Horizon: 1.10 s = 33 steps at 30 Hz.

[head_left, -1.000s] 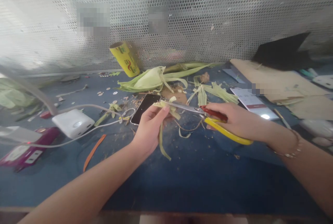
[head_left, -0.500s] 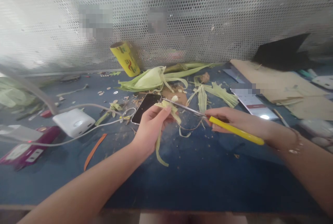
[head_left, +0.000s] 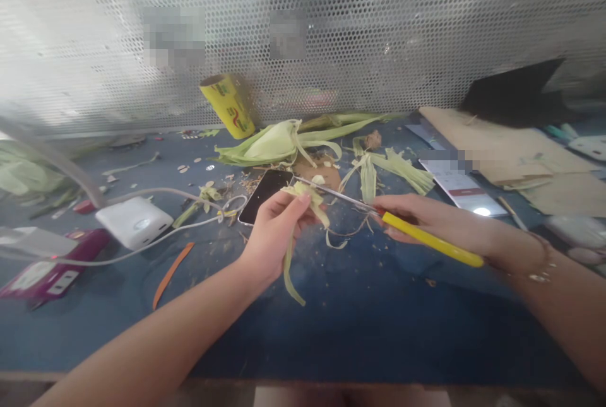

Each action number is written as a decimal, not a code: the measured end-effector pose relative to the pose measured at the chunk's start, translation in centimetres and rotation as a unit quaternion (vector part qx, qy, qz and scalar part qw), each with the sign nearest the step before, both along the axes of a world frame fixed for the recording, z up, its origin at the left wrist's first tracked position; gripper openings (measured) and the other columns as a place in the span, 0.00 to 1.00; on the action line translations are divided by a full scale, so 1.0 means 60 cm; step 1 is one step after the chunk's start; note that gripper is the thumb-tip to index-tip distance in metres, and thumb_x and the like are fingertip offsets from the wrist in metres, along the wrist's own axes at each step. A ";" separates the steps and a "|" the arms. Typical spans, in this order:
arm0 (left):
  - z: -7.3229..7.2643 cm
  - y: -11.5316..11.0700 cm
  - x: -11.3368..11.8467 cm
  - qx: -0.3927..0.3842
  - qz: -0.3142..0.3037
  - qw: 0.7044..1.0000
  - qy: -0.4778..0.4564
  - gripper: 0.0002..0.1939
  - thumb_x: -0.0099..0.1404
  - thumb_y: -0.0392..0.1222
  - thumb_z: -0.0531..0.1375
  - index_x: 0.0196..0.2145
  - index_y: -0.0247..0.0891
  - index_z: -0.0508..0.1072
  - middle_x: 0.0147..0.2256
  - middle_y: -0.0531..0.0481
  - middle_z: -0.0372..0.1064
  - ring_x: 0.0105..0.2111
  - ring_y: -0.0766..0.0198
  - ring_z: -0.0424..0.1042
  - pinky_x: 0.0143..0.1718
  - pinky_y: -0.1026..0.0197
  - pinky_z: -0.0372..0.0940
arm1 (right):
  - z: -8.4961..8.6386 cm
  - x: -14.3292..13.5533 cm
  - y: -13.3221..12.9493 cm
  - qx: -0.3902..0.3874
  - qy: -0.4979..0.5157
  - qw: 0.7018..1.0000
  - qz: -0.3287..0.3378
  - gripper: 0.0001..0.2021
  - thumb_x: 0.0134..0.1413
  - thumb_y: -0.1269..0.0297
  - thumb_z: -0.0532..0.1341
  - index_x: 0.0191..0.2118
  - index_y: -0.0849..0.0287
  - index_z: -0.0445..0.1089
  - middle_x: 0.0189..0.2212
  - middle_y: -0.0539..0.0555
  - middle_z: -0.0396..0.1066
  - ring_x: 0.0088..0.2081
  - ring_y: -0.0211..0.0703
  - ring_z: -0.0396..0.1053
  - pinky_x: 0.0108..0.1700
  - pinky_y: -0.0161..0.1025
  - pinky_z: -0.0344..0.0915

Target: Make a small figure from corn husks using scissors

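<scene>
My left hand (head_left: 274,227) is closed, its thumb and fingers pinching a pale bundle of corn husk (head_left: 319,208). One narrow strip of it dangles below the fingers. In my right hand (head_left: 416,214) is a tool with a yellow handle (head_left: 430,241) and a long thin metal end (head_left: 338,194); its exact kind is unclear. The metal tip reaches left to just above the bundle, close to a small pale piece (head_left: 318,180); whether it touches cannot be told. Behind my hands lie more cut husk strips (head_left: 368,180) and a large green corn husk (head_left: 265,145).
A black-screened phone (head_left: 267,191) lies beside my left hand, and a lit phone (head_left: 461,187) lies beyond my right. A white charger (head_left: 135,223) with cables sits left, near an orange strip (head_left: 173,274). A yellow tube (head_left: 230,107) leans at the perforated metal panel (head_left: 341,35). Cardboard (head_left: 502,148) lies right.
Almost nothing differs. My right hand and the yellow handle have shifted very slightly right and down; my left hand keeps its pinch on the husk.
</scene>
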<state>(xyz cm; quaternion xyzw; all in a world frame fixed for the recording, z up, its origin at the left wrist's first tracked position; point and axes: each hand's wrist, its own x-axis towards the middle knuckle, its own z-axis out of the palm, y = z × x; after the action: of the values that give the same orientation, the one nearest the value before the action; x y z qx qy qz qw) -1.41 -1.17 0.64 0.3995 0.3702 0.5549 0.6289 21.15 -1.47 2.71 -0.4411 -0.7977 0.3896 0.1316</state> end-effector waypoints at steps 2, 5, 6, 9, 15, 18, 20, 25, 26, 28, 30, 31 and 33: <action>0.001 0.000 0.000 0.000 -0.003 1.000 0.002 0.08 0.53 0.41 0.64 0.23 0.35 0.72 0.23 0.51 0.71 0.23 0.69 0.69 0.30 0.63 0.67 | -0.001 0.002 0.001 0.021 -0.008 1.000 0.000 0.15 0.50 0.50 0.55 0.32 0.58 0.65 0.26 0.50 0.64 0.27 0.39 0.60 0.28 0.35 0.56; 0.002 -0.001 0.000 -0.004 -0.002 1.000 0.000 0.08 0.52 0.41 0.64 0.22 0.35 0.70 0.22 0.52 0.71 0.23 0.68 0.70 0.29 0.63 0.67 | -0.002 0.003 0.002 0.028 -0.015 0.999 0.001 0.16 0.50 0.49 0.55 0.32 0.58 0.66 0.26 0.50 0.65 0.27 0.39 0.60 0.28 0.35 0.55; 0.002 -0.001 0.000 -0.006 -0.001 1.000 -0.001 0.09 0.52 0.41 0.64 0.21 0.35 0.70 0.22 0.52 0.70 0.23 0.68 0.70 0.29 0.63 0.67 | -0.003 0.003 0.002 0.027 -0.015 1.000 0.000 0.16 0.50 0.49 0.55 0.33 0.58 0.66 0.26 0.50 0.65 0.27 0.39 0.60 0.28 0.35 0.55; 0.002 -0.002 0.000 -0.008 -0.004 1.000 0.002 0.09 0.53 0.41 0.64 0.22 0.35 0.70 0.21 0.52 0.70 0.22 0.68 0.70 0.29 0.62 0.68 | -0.003 0.001 0.002 0.016 -0.008 1.000 -0.002 0.16 0.50 0.49 0.55 0.34 0.58 0.66 0.25 0.49 0.64 0.26 0.38 0.59 0.28 0.35 0.54; 0.001 -0.003 -0.002 -0.002 -0.011 1.000 0.013 0.09 0.55 0.41 0.62 0.23 0.35 0.70 0.20 0.53 0.70 0.21 0.70 0.69 0.27 0.65 0.66 | 0.000 -0.003 0.001 -0.007 0.000 1.000 0.001 0.15 0.51 0.51 0.56 0.35 0.59 0.66 0.25 0.48 0.63 0.27 0.39 0.60 0.29 0.34 0.56; -0.001 -0.002 -0.003 0.008 -0.017 1.000 0.015 0.09 0.56 0.41 0.61 0.22 0.35 0.69 0.19 0.54 0.69 0.20 0.70 0.68 0.26 0.66 0.66 | -0.004 -0.002 0.003 -0.009 -0.007 1.000 0.003 0.13 0.52 0.54 0.56 0.36 0.59 0.65 0.24 0.47 0.62 0.27 0.37 0.59 0.28 0.33 0.56; -0.001 -0.002 -0.004 0.010 -0.017 1.000 0.011 0.09 0.56 0.41 0.62 0.22 0.35 0.69 0.19 0.54 0.69 0.20 0.70 0.69 0.26 0.66 0.66 | -0.006 -0.002 0.003 -0.015 0.000 1.000 0.008 0.11 0.53 0.55 0.56 0.35 0.59 0.64 0.25 0.47 0.61 0.27 0.37 0.59 0.28 0.33 0.55; -0.003 -0.001 -0.004 0.012 -0.014 1.000 0.009 0.09 0.55 0.41 0.62 0.21 0.36 0.68 0.20 0.54 0.70 0.21 0.71 0.69 0.27 0.66 0.65 | -0.002 -0.004 0.001 -0.020 0.004 1.000 0.004 0.11 0.53 0.55 0.55 0.34 0.59 0.64 0.25 0.47 0.60 0.28 0.37 0.59 0.29 0.33 0.55; -0.004 -0.001 -0.005 0.013 -0.012 1.000 0.011 0.10 0.55 0.41 0.62 0.21 0.36 0.68 0.20 0.54 0.70 0.21 0.71 0.69 0.27 0.66 0.65 | -0.001 -0.005 0.000 -0.016 0.003 1.000 0.001 0.11 0.54 0.55 0.55 0.34 0.59 0.63 0.25 0.47 0.60 0.28 0.37 0.58 0.29 0.33 0.55; -0.004 -0.001 -0.005 0.014 -0.008 1.000 0.017 0.10 0.55 0.41 0.62 0.20 0.36 0.68 0.19 0.55 0.70 0.21 0.71 0.69 0.26 0.66 0.65 | 0.001 -0.005 0.001 -0.012 -0.003 1.000 0.004 0.11 0.53 0.55 0.55 0.33 0.59 0.63 0.25 0.47 0.59 0.28 0.36 0.57 0.29 0.33 0.54; -0.004 -0.001 -0.005 0.014 -0.005 1.000 0.026 0.10 0.55 0.41 0.62 0.20 0.36 0.68 0.19 0.55 0.69 0.20 0.71 0.68 0.26 0.67 0.64 | 0.000 -0.005 0.003 -0.016 -0.009 1.000 0.012 0.12 0.54 0.55 0.55 0.31 0.59 0.61 0.24 0.47 0.57 0.27 0.36 0.55 0.28 0.33 0.53; -0.005 0.000 -0.005 0.014 -0.003 0.999 0.031 0.10 0.55 0.42 0.62 0.21 0.36 0.68 0.19 0.55 0.69 0.20 0.71 0.68 0.26 0.67 0.64 | 0.000 -0.004 0.003 -0.017 -0.012 1.000 0.014 0.12 0.54 0.55 0.54 0.30 0.59 0.60 0.24 0.46 0.56 0.27 0.35 0.55 0.28 0.32 0.52; -0.005 0.001 -0.005 0.013 0.002 0.999 0.041 0.09 0.55 0.42 0.62 0.22 0.36 0.68 0.19 0.55 0.69 0.20 0.71 0.68 0.26 0.67 0.63 | -0.001 -0.004 0.004 -0.011 -0.026 0.999 0.015 0.13 0.55 0.54 0.53 0.28 0.59 0.58 0.23 0.46 0.55 0.26 0.34 0.53 0.27 0.32 0.51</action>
<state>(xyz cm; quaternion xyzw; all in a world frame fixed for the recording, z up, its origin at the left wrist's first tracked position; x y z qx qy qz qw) -1.74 -1.13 0.32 0.4292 0.3888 0.5444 0.6069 20.93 -1.25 2.67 -0.4409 -0.8029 0.3886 0.0998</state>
